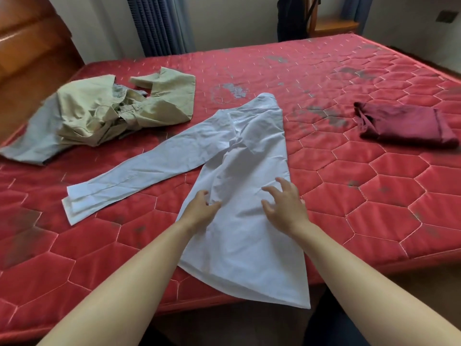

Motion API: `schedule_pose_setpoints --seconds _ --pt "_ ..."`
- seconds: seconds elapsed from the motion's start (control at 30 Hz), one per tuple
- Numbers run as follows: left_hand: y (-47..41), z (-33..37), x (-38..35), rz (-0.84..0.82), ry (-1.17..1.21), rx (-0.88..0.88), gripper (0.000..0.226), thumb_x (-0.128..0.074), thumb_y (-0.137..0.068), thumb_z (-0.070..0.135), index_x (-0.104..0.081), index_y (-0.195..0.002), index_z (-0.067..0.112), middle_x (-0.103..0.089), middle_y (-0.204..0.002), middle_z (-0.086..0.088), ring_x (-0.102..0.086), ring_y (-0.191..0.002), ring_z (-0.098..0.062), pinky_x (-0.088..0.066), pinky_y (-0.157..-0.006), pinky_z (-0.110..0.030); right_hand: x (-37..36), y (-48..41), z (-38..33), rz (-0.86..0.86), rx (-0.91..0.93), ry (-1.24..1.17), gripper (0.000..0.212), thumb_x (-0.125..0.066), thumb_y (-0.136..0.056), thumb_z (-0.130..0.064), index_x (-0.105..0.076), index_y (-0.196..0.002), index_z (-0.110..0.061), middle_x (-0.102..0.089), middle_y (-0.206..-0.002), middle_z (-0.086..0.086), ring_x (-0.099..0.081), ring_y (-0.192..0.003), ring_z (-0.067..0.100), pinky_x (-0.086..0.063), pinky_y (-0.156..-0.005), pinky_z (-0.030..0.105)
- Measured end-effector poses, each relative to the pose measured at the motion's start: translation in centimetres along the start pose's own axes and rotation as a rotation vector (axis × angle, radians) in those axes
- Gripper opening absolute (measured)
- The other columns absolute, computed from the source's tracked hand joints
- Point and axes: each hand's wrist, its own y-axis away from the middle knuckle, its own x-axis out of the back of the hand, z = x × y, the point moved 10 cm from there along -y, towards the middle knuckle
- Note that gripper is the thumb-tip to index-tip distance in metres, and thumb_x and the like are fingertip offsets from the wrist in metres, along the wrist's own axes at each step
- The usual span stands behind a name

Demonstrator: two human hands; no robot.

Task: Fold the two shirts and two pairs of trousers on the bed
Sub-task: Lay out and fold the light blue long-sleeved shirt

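a: what is held by the fingers?
b: a crease of the white shirt (244, 245) is pinched by the curled fingers of the left hand (199, 208). the right hand (284, 206) is spread open; contact with the cloth cannot be told.
a: what is hidden?
b: only one sleeve (112, 186) is seen, stretched left of the left fingers. farther left a khaki and grey heap (112, 113) is tangled; a folded maroon garment (404, 126) is laid far right on the red mattress (349, 196).

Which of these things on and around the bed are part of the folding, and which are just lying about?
Part of the job: white shirt, khaki garment heap, grey garment under it, folded maroon garment, bed.

Just lying about: blue curtains, brown headboard, dark clothing hanging beyond the bed.
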Motion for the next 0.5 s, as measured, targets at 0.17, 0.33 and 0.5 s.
schedule_pose_setpoints --seconds 0.17,0.33,0.5 --pt "-0.5 1.0 -0.9 0.072 -0.182 -0.105 0.046 -0.055 -0.088 0.024 -0.038 -0.129 0.012 -0.061 -0.111 -0.012 -0.057 -0.101 -0.031 -0.039 -0.075 -0.03 -0.8 1.0 3.0 0.073 -0.175 0.068 0.044 -0.05 -0.09 -0.031 -0.043 -0.133 -0.023 -0.034 -0.127 0.016 -0.04 -0.113 0.034 -0.039 -0.09 0.039" --pt "1.2 3.1 -4.1 0.057 -0.098 -0.175 0.058 -0.056 -0.086 0.016 -0.028 -0.137 0.015 -0.061 -0.11 -0.012 -0.058 -0.101 -0.032 -0.039 -0.073 -0.028 1.5 0.2 5.6 0.062 -0.1 0.081 0.027 -0.049 -0.093 -0.026 -0.05 -0.119 -0.019 -0.045 -0.105 0.012 -0.058 -0.09 0.038 -0.041 -0.069 0.039" --pt "2.4 7.9 -10.9 -0.151 -0.095 -0.267 0.069 -0.056 -0.087 0.026 -0.018 -0.145 0.021 -0.059 -0.121 -0.01 -0.057 -0.106 -0.029 -0.043 -0.087 -0.03 7.0 -0.8 12.3 0.107 -0.22 0.286 0.026 -0.053 -0.089 -0.035 -0.058 -0.113 -0.025 -0.046 -0.112 0.01 -0.049 -0.104 0.034 -0.04 -0.082 0.041"
